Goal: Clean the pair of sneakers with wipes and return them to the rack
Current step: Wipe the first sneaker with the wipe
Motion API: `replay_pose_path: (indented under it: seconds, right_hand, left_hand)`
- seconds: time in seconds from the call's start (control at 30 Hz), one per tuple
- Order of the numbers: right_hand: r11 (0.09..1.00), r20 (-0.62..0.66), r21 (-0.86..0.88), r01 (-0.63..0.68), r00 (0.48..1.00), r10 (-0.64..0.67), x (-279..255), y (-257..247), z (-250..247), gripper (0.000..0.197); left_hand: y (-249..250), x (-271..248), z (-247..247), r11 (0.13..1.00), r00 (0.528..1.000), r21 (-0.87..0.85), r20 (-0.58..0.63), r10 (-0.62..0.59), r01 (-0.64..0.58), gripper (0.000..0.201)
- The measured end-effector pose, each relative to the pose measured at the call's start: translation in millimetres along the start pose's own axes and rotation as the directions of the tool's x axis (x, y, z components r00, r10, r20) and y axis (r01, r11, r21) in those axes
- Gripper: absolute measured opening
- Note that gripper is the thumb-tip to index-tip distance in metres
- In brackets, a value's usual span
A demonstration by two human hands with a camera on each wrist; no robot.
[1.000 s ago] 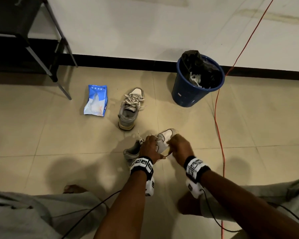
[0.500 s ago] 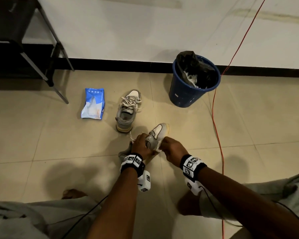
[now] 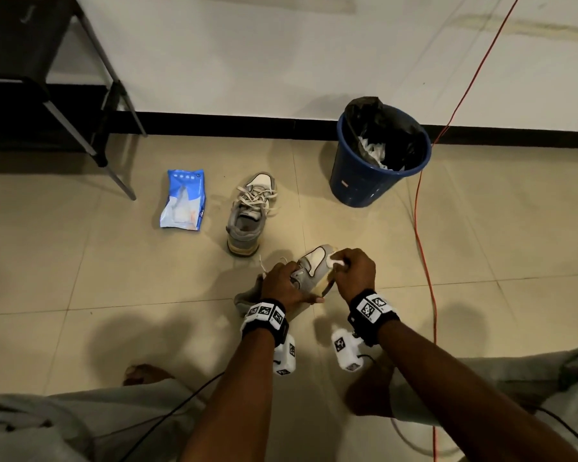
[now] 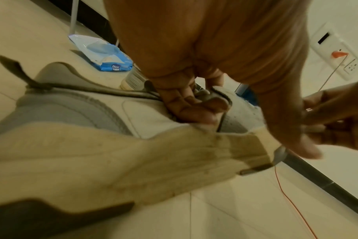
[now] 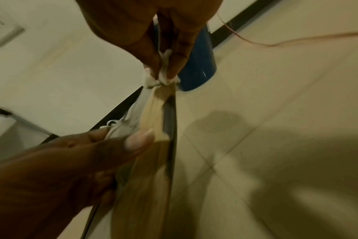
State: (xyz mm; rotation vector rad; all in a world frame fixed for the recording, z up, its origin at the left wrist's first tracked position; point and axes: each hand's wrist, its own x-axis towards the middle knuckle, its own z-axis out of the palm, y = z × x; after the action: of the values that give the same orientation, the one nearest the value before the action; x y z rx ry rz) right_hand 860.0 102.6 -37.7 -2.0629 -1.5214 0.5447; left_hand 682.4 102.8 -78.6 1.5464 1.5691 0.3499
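Observation:
My left hand [image 3: 286, 283] grips a grey and white sneaker [image 3: 314, 266] around its laces and midfoot, holding it tilted on its side above the floor. The cream sole [image 4: 133, 161] fills the left wrist view under my left hand [image 4: 194, 103]. My right hand [image 3: 351, 270] pinches a crumpled white wipe [image 3: 334, 261] against the sneaker's toe; the wipe [image 5: 160, 77] shows between thumb and fingers of my right hand [image 5: 165, 53]. The second sneaker [image 3: 251, 213] stands upright on the tiles behind. A blue wipes pack [image 3: 183, 203] lies to its left.
A blue bin [image 3: 377, 158] with a black liner and used wipes stands against the wall at right. An orange cable [image 3: 422, 228] runs down the floor on the right. The black shoe rack [image 3: 47, 78] stands at far left. My knees frame the bottom edge.
My right hand has moved along the sneaker toward its toe with the wipe. My left hand keeps its grip on the shoe, which now sits more tilted.

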Motion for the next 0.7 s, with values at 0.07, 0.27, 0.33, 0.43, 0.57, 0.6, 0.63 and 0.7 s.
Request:
replay_pose_path:
  seconds: [0.07,0.27,0.33,0.43,0.57,0.6,0.63,0.7]
  right_hand:
    - [0.968,0.136,-0.031,0.249,0.961,-0.242,-27.8,-11.1,12.5,0.017]
    - [0.986,0.032,-0.056,0.157,0.987,-0.155,-14.7,7.7,3.5,0.015]
    - [0.966,0.173,-0.082,0.245,0.958,-0.228,-31.1,-1.0,9.9,0.008]
    - [0.905,0.311,-0.175,0.388,0.894,-0.324,-29.9,5.6,3.4,0.012]
    - [0.935,0.189,-0.231,0.27,0.955,-0.229,-15.8,11.4,-9.3,0.016]
    - [0.897,0.319,-0.231,0.376,0.901,-0.295,-28.4,6.5,-6.3,0.015]
    - [0.856,0.401,-0.232,0.463,0.847,-0.349,-36.5,7.9,-1.1,0.015]
    - [0.9,0.36,-0.203,0.385,0.884,-0.297,-27.3,16.8,-6.2,0.016]
  left_hand:
    - [3.3,-5.7,7.4,1.0,0.996,-0.016,-0.086,-0.013,0.011,0.074]
    - [17.5,-20.7,27.2,0.999,0.984,-0.03,-0.173,-0.039,0.034,0.07]
    - [18.6,-26.4,36.7,0.999,0.984,-0.024,-0.178,-0.034,0.03,0.062]
    - [18.3,-31.9,48.3,1.0,0.989,-0.015,-0.149,-0.02,0.018,0.063]
    - [16.9,-35.3,60.5,0.999,0.992,0.04,-0.124,-0.019,0.024,0.071]
    - [17.3,-36.2,62.8,0.999,0.991,0.046,-0.13,-0.019,0.025,0.064]
    - [15.3,-35.6,65.1,0.999,0.991,0.047,-0.136,-0.014,0.02,0.059]
    - [16.5,-35.7,67.1,0.999,0.994,0.043,-0.108,-0.008,0.013,0.062]
